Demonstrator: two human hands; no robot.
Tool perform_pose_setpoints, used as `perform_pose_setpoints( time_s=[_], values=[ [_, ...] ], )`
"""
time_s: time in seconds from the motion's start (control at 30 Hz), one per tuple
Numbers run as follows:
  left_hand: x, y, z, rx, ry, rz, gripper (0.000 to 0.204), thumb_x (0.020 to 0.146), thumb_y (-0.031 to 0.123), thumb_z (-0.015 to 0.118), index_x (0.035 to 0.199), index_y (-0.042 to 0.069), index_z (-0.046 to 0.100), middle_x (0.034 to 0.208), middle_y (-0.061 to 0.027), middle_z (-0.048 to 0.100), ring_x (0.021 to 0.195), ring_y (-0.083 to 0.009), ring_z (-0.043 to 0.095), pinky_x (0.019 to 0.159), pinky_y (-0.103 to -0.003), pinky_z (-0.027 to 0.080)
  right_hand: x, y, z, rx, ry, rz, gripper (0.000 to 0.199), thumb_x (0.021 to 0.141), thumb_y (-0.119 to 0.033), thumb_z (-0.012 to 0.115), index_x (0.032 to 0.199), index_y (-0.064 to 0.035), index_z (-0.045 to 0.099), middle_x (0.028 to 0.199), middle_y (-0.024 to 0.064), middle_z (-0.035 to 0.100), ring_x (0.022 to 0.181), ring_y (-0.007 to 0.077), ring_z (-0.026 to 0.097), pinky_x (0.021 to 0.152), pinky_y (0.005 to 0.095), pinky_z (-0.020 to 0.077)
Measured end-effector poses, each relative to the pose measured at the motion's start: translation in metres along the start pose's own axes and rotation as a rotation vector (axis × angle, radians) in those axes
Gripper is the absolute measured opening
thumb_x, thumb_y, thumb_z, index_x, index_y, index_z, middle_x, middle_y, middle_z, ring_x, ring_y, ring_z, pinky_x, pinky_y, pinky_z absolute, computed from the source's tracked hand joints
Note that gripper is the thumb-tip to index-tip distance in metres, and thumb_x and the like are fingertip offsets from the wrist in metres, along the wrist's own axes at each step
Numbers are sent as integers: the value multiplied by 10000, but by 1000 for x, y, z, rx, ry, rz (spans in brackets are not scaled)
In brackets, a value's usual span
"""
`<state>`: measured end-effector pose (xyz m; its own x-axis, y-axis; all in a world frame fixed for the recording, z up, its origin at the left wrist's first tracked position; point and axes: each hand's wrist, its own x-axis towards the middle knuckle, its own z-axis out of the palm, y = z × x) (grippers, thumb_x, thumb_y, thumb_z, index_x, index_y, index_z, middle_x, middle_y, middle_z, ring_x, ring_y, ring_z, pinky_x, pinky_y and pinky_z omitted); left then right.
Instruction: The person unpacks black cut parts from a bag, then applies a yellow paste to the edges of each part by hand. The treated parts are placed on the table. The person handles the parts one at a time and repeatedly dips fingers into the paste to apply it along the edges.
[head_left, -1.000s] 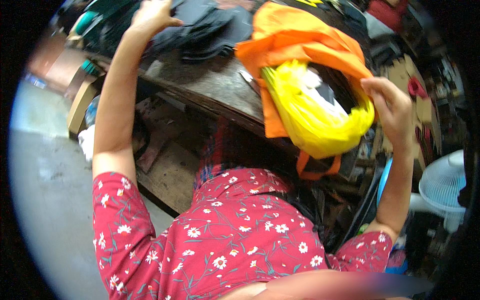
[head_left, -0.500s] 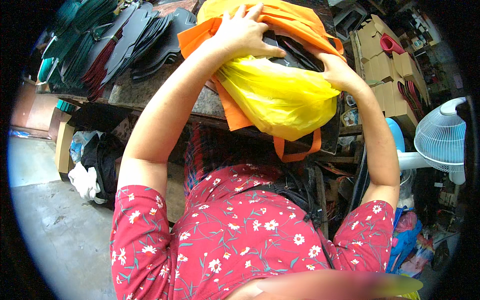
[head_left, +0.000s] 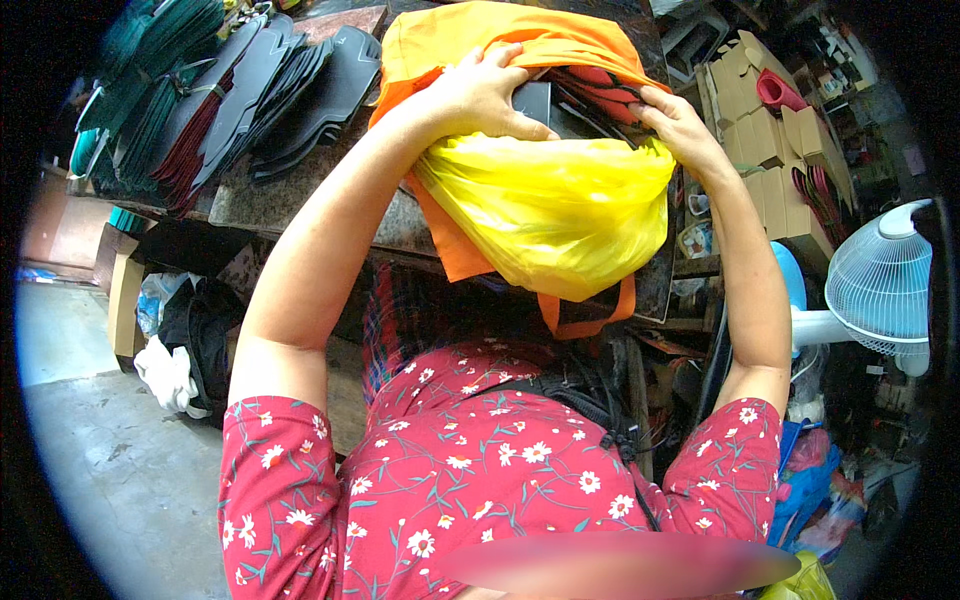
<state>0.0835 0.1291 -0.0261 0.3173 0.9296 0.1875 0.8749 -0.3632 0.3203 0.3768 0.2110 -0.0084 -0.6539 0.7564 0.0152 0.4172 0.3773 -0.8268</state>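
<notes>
Yellow plastic bulges at the centre of the frame: a yellow bag (head_left: pixel 545 210), full and rounded, sits inside an orange cloth bag (head_left: pixel 470 40) at the near edge of a dark stone desk (head_left: pixel 270 190), its lower part sagging over the edge toward the person. An orange strap (head_left: pixel 590 315) loops down below it. The left hand (head_left: pixel 480 95) lies spread over the top of the load, fingers pressing on a dark flat piece (head_left: pixel 532 100) at the mouth of the bags. The right hand (head_left: pixel 680 125) is curled on the yellow rim at the far side, pinching the plastic. Dark and red flat pieces show in the opening between the two hands.

Judging from how things lie, the packing looks well advanced: the yellow bag is stuffed, the orange one is drawn up behind and around it, yet the mouth stands open and neither bag is closed or tied.

Beyond the bags, a fanned stack of dark moulded mats (head_left: pixel 270 90) lies on the desk to the left, with green and maroon ones beside it. Folded cardboard boxes (head_left: pixel 770 140) are piled to the right, a red roll (head_left: pixel 778 90) on top. A white fan (head_left: pixel 880 290) stands lower right, and white and black bags (head_left: pixel 180 350) rest on the concrete floor (head_left: pixel 110 470) under the desk.
</notes>
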Motion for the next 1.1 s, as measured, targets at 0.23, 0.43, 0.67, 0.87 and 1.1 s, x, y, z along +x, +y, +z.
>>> perform_pose_setpoints(
  time_s=[0.23,0.43,0.67,0.87,1.1],
  values=[
    [-5,1,6,-33,96,14,918,734,665,668,1353,0,534,1512,-208,348,1405,-391,310,1154,-461,278,-26,-50,4,385,0,176,360,993,-144,541,1323,-1,533,1119,66,658,826,211,720,656,282,601],
    [1,-9,16,-66,180,37,799,821,651,595,1364,68,529,1420,-183,450,1348,-386,388,1115,-508,328,-39,-59,3,393,126,188,358,1008,-148,528,1344,-25,532,1184,84,655,876,195,708,746,282,593],
    [2,-14,19,-41,223,44,762,850,648,577,1260,6,605,1413,-204,472,1343,-371,408,1111,-467,340,-57,-73,16,-556,-180,-137,498,991,-161,468,1477,-72,403,1428,151,511,1292,258,479,1105,363,339],
    [-12,1,-35,-244,282,66,666,881,607,579,1228,44,652,1440,-229,455,1338,-390,420,1117,-496,316,-91,-108,36,-890,-121,-260,563,976,-402,468,1455,-107,442,1466,205,439,1358,387,387,1141,458,290],
    [-56,32,-90,79,278,178,551,787,105,671,1297,-36,517,1423,-269,433,1284,-416,458,1076,-422,388,-127,-134,46,-782,-315,-390,495,878,-408,649,1214,-48,601,1133,214,631,1093,372,588,1095,476,360]
  ],
)
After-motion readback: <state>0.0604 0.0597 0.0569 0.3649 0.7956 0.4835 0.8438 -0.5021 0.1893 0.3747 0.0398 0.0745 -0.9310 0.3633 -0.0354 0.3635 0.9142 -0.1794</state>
